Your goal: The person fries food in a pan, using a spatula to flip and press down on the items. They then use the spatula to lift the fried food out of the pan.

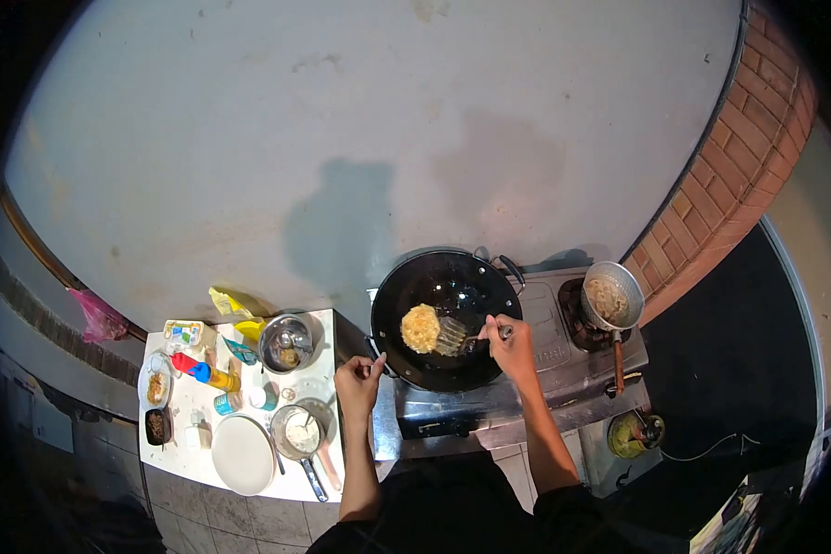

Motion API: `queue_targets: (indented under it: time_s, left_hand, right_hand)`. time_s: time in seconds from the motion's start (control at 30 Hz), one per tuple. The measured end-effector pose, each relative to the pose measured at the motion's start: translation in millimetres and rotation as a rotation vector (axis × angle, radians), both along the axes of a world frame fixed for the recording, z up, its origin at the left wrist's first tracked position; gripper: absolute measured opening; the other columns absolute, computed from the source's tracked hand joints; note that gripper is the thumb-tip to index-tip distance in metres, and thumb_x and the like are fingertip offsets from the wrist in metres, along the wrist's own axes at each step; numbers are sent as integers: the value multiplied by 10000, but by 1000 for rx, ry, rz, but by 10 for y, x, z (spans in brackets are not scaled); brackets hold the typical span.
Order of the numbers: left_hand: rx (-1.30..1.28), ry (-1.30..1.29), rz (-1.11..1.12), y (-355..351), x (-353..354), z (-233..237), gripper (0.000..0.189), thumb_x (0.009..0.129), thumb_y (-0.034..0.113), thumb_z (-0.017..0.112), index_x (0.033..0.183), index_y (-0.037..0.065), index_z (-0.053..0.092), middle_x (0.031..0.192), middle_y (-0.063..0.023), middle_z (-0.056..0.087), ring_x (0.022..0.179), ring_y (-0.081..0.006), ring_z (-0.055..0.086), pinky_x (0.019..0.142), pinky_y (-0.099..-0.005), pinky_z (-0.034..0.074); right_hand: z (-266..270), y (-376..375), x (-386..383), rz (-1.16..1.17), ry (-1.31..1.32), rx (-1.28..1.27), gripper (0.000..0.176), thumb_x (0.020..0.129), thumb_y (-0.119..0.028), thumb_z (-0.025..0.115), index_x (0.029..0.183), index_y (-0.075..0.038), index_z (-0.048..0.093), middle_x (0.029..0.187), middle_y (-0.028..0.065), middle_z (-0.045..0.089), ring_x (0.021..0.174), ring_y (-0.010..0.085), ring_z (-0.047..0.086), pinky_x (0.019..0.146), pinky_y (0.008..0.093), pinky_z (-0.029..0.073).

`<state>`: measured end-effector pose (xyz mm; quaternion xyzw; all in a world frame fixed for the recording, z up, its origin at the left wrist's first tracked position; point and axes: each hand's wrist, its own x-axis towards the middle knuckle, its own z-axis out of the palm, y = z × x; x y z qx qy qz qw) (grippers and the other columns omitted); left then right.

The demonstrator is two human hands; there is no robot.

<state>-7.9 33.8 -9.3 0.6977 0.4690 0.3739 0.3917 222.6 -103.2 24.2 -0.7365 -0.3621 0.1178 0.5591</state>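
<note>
The wok [478, 371] sits on the left side of the steel stove [545, 388]. Inside it, left of centre, lies a round, golden-brown patty [420, 329]; the slotted head of the metal spatula [451, 338] meets its right edge. The right hand [509, 343] has its fingers closed around the spatula's handle, over the wok's right rim. The left hand [357, 382] is at the wok's left side handle, thumb and fingers drawn narrowly together; whether they grip it cannot be told.

Near the wok's right side, a small saucepan [609, 294] with food inside stands on the other burner, its brown handle [619, 365] pointing toward the stove's front edge. The brick edging [711, 185] rises close behind this saucepan.

Left of the stove, the white table [194, 471] is crowded. Noted on it: a pale plate [243, 454], a pan of white mixture [301, 432] just beside it, a metal bowl [286, 343], a red-capped bottle [184, 362], a yellow squeeze bottle [222, 379], an oval dish of food [155, 386] and a dark dish [156, 427]. The left forearm passes close along the table's right edge.
</note>
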Motion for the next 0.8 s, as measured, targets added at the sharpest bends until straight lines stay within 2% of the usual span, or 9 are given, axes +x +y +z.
queue_targets:
  time_s: [0.07,0.2,0.27,0.5,0.57,0.7,0.8]
  left_hand:
    - [-6,25,2,22,-6,-21,327,779,229,789,658,-20,614,526,3,451,491,-72,403,462,-253,330]
    - [-19,1,-6,30,-7,-39,321,775,224,791,659,-17,616,524,3,449,489,-74,399,460,-253,330]
    - [-5,11,-3,30,-7,-33,319,775,224,793,661,-18,617,525,3,449,486,-76,395,459,-256,328]
    - [-23,1,-14,29,-6,-48,326,778,222,793,659,-22,613,524,3,447,488,-75,393,459,-258,328]
    - [-12,12,-11,26,-17,-36,327,779,220,792,657,-23,610,523,4,446,489,-74,395,460,-257,331]
    - [-24,-12,-16,29,-5,-56,332,782,223,790,655,-23,607,525,5,448,490,-73,396,461,-256,333]
    - [-23,-6,-4,20,-21,-29,334,785,226,789,657,-23,607,528,6,452,492,-72,399,462,-256,336]
  right_hand:
    - [-47,6,11,-45,92,48,306,934,-150,579,678,8,634,514,50,554,465,87,473,459,286,344]
    - [-116,16,-46,2,39,137,314,941,-147,570,677,9,633,505,35,546,468,60,465,451,261,332]
    - [-134,-6,-21,-36,104,109,362,973,-158,535,662,12,604,541,21,562,416,60,476,402,231,337]
    - [-134,-26,-46,-47,14,83,372,977,-170,532,660,10,608,520,21,550,403,62,479,402,229,332]
    - [-122,-1,-88,-107,24,74,318,937,-131,566,658,6,632,504,45,542,450,61,435,443,270,322]
    - [-122,-36,-79,-23,45,56,308,934,-129,569,664,6,634,508,63,543,441,80,436,444,277,326]
    - [-185,-7,-89,-108,-48,85,358,969,-166,543,663,9,609,492,19,528,402,69,488,404,240,332]
